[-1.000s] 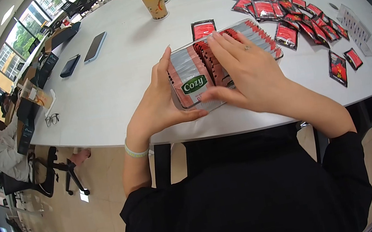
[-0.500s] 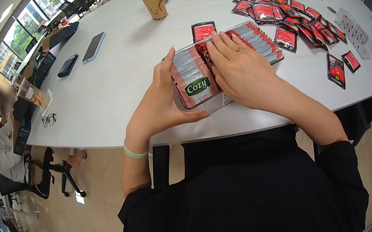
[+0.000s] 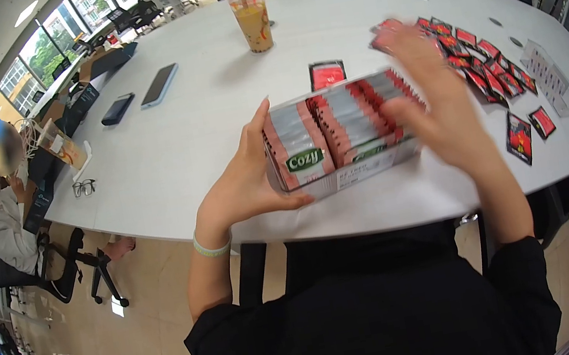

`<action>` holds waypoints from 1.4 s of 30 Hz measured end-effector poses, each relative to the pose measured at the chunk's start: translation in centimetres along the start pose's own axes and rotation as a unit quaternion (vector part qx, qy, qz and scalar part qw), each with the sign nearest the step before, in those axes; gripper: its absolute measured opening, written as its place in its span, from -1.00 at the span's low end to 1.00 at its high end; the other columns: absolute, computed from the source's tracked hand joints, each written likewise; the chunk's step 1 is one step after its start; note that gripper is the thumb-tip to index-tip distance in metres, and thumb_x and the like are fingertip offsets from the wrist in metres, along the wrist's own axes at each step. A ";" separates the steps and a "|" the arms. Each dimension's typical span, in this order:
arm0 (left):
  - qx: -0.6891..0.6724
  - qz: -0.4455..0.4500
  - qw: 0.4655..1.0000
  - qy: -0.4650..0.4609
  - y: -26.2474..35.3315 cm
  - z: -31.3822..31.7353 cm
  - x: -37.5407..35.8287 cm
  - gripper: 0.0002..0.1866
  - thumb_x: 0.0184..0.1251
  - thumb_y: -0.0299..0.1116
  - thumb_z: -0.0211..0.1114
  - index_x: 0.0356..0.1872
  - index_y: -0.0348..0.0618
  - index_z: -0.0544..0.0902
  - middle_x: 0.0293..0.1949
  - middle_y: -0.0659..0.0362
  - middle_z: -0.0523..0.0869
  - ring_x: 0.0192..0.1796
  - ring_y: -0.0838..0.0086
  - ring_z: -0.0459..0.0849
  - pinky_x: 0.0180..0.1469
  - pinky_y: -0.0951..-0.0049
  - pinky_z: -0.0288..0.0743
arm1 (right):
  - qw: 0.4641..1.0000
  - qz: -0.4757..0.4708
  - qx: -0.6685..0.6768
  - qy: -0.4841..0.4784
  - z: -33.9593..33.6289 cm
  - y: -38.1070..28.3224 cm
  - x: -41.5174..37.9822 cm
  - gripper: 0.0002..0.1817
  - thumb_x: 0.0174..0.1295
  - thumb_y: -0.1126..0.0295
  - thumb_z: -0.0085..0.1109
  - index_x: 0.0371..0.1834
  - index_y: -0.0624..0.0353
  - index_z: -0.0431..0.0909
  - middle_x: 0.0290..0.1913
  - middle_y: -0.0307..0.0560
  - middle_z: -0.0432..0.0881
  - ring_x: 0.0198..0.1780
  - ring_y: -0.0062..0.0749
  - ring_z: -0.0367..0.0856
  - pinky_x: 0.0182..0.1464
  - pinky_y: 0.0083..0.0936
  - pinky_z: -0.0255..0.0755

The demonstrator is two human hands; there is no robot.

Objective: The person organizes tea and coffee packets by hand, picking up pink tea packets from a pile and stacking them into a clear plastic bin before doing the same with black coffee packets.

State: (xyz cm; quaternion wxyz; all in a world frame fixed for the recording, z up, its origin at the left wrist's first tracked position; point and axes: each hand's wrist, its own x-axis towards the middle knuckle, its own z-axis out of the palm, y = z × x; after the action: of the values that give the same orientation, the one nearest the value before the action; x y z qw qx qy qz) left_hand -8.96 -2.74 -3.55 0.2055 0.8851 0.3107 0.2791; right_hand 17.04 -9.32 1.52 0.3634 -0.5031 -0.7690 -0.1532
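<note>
A clear plastic box (image 3: 380,165) filled with upright pink-and-silver sachets (image 3: 347,122) sits tilted near the table's front edge. The front sachet at the left shows a green "Cozy" label. My left hand (image 3: 244,180) grips the box's left end, thumb low on the front and fingers at the far corner. My right hand (image 3: 442,106) is blurred at the box's right end, its thumb apart from its outstretched fingers. Those fingers reach over the near-left part of a pile of red-and-black sachets (image 3: 483,61). One red sachet (image 3: 327,74) lies just behind the box.
Two loose sachets (image 3: 518,137) lie at the right, near a clear sign holder (image 3: 552,76). A drink cup (image 3: 253,25) stands at the back of the white table (image 3: 167,152). Phones (image 3: 159,85) and glasses (image 3: 84,187) lie left. A seated person (image 3: 7,231) is at far left.
My right hand has left the sachets in the box and swung up and right toward the loose pile. The left hand still holds the box. The whole view has shifted slightly.
</note>
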 end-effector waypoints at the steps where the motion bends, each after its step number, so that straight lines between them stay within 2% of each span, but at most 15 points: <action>1: -0.049 -0.023 0.998 -0.012 -0.9 -0.2 -0.1 0.31 -0.47 -0.11 0.55 0.31 -0.22 -0.21 0.19 -0.18 0.13 0.26 0.00 0.16 0.27 0.25 0.13 | 0.999 0.005 0.011 0.043 -1.1 2.1 -0.3 -0.39 0.11 0.16 0.10 0.23 0.13 0.24 0.28 0.09 0.20 0.34 -0.07 0.08 0.31 -0.27 -0.04; 5: -0.112 -0.077 0.991 -0.023 -2.6 -3.1 -1.3 0.32 -0.48 -0.22 0.55 0.32 -0.22 -0.25 0.24 -0.17 0.09 0.31 0.08 0.12 0.31 0.27 0.05 | 0.950 0.172 -0.236 0.110 -6.2 14.1 -3.4 -0.44 0.17 0.17 0.04 0.24 0.09 0.23 0.30 0.01 0.17 0.36 -0.12 0.03 0.33 -0.30 -0.09; 9: -0.159 -0.119 0.980 0.011 -4.9 -5.5 -3.3 0.31 -0.48 -0.32 0.56 0.32 -0.22 -0.26 0.25 -0.14 0.11 0.30 0.15 0.15 0.30 0.26 0.04 | 0.783 0.331 -0.525 0.033 -13.4 31.3 -14.6 -0.34 0.14 -0.05 0.01 0.22 0.11 0.24 0.26 0.17 0.20 0.31 -0.04 0.10 0.32 -0.24 -0.09; 12: -0.146 -0.128 0.980 0.041 -6.5 -7.0 -4.6 0.31 -0.45 -0.34 0.55 0.32 -0.21 -0.27 0.25 -0.14 0.09 0.30 0.14 0.14 0.30 0.25 0.05 | 0.689 0.545 -0.476 -0.052 -14.3 26.2 -16.1 -0.32 0.07 -0.10 0.04 0.18 0.09 0.30 0.27 0.14 0.19 0.26 -0.03 0.18 0.28 -0.15 -0.01; 14: -0.136 -0.137 0.979 0.063 -7.2 -7.7 -5.3 0.30 -0.44 -0.35 0.55 0.32 -0.20 -0.27 0.26 -0.14 0.08 0.31 0.14 0.13 0.30 0.25 0.05 | 0.695 0.565 -0.439 -0.071 -14.2 23.0 -15.8 -0.39 0.08 0.03 0.11 0.12 0.18 0.32 0.22 0.16 0.25 0.23 -0.01 0.22 0.22 -0.20 0.11; 17: -0.109 -0.137 0.979 0.099 -9.5 -8.6 -6.1 0.29 -0.41 -0.36 0.55 0.32 -0.20 -0.29 0.27 -0.14 0.05 0.31 0.12 0.12 0.29 0.23 0.06 | 0.829 0.320 -0.457 -0.023 -18.4 40.4 -27.7 -0.47 0.07 0.19 0.17 0.06 0.27 0.32 0.17 0.19 0.30 0.20 0.02 0.25 0.16 -0.27 0.18; 21: -0.152 -0.151 0.965 0.153 -10.1 -9.0 -6.7 0.29 -0.35 -0.38 0.52 0.32 -0.19 -0.35 0.28 -0.16 0.04 0.30 0.10 0.14 0.26 0.21 0.10 | 0.828 0.322 -0.448 0.099 -17.8 41.7 -26.2 -0.54 0.07 0.33 0.15 0.02 0.30 0.32 -0.02 0.18 0.42 0.04 0.01 0.37 0.08 -0.29 0.23; 25: -0.181 -0.190 0.952 0.155 -10.2 -9.3 -7.1 0.29 -0.31 -0.38 0.51 0.31 -0.19 -0.40 0.28 -0.17 0.05 0.28 0.10 0.17 0.25 0.23 0.12 | 0.817 0.276 -0.497 0.095 -18.1 43.1 -27.1 -0.51 0.09 0.34 0.14 0.06 0.32 0.29 -0.04 0.19 0.43 0.01 -0.01 0.39 0.09 -0.31 0.24; 27: -0.180 -0.177 0.954 0.159 -10.4 -9.4 -7.3 0.29 -0.29 -0.39 0.50 0.30 -0.19 -0.43 0.28 -0.19 0.04 0.27 0.11 0.19 0.24 0.26 0.13 | 0.824 0.339 -0.454 0.029 -18.7 42.9 -27.4 -0.55 0.09 0.37 0.12 0.03 0.36 0.32 -0.02 0.24 0.44 0.02 0.04 0.42 0.06 -0.32 0.29; 30: -0.199 -0.179 0.952 0.150 -10.0 -9.4 -7.2 0.28 -0.26 -0.40 0.48 0.30 -0.21 -0.45 0.29 -0.19 0.02 0.26 0.11 0.21 0.24 0.27 0.13 | 0.831 0.390 -0.388 0.078 -19.5 42.8 -28.3 -0.60 0.09 0.44 0.10 0.00 0.38 0.36 0.05 0.22 0.41 0.09 -0.07 0.40 0.12 -0.38 0.24; 32: -0.211 -0.177 0.949 0.154 -10.9 -9.4 -7.3 0.26 -0.21 -0.45 0.45 0.29 -0.21 -0.50 0.29 -0.19 0.03 0.25 0.15 0.22 0.23 0.32 0.14 | 0.717 0.126 -0.673 0.128 -20.0 42.0 -27.3 -0.65 -0.22 0.10 0.20 -0.65 0.23 0.60 -0.65 0.07 0.55 -0.64 -0.04 0.51 -0.57 -0.16 0.35; 34: -0.254 -0.165 0.945 0.126 -10.7 -9.5 -7.3 0.27 -0.20 -0.52 0.42 0.27 -0.21 -0.55 0.29 -0.16 0.07 0.24 0.22 0.25 0.23 0.38 0.14 | 0.788 0.108 -0.536 0.284 -19.5 36.9 -24.2 -0.58 -0.15 0.01 0.20 -0.64 0.21 0.47 -0.61 0.11 0.46 -0.58 0.06 0.42 -0.55 -0.05 0.23; 36: -0.269 -0.171 0.939 0.128 -11.0 -9.5 -7.3 0.26 -0.19 -0.55 0.41 0.26 -0.21 -0.57 0.29 -0.15 0.08 0.25 0.25 0.25 0.23 0.42 0.13 | 0.807 0.243 -0.450 0.296 -18.5 32.0 -21.4 -0.70 0.02 0.19 0.26 -0.43 0.25 0.56 -0.37 0.05 0.52 -0.25 -0.16 0.48 -0.08 -0.15 0.31; 40: -0.328 -0.171 0.920 0.126 -11.6 -9.7 -7.4 0.26 -0.18 -0.61 0.38 0.25 -0.20 -0.60 0.29 -0.11 0.09 0.26 0.31 0.23 0.25 0.48 0.07 | 0.843 0.143 -0.379 0.353 -15.8 23.4 -15.3 -0.75 -0.01 0.29 0.30 -0.50 0.28 0.52 -0.46 0.01 0.46 -0.32 -0.21 0.43 -0.25 -0.30 0.36; 42: -0.338 -0.175 0.916 0.131 -11.4 -9.5 -7.5 0.24 -0.15 -0.64 0.35 0.25 -0.19 -0.61 0.29 -0.11 0.09 0.26 0.31 0.23 0.27 0.49 0.04 | 0.913 0.125 -0.189 0.339 -13.9 18.8 -12.6 -0.78 -0.02 0.39 0.31 -0.47 0.31 0.49 -0.46 0.01 0.43 -0.35 -0.25 0.40 -0.29 -0.35 0.35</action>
State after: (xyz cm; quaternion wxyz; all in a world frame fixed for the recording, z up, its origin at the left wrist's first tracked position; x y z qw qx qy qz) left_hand -24.78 2.32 -5.21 0.4952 0.6503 0.3717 0.4402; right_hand 42.20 -17.57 -0.34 0.5167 -0.5720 -0.4875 -0.4102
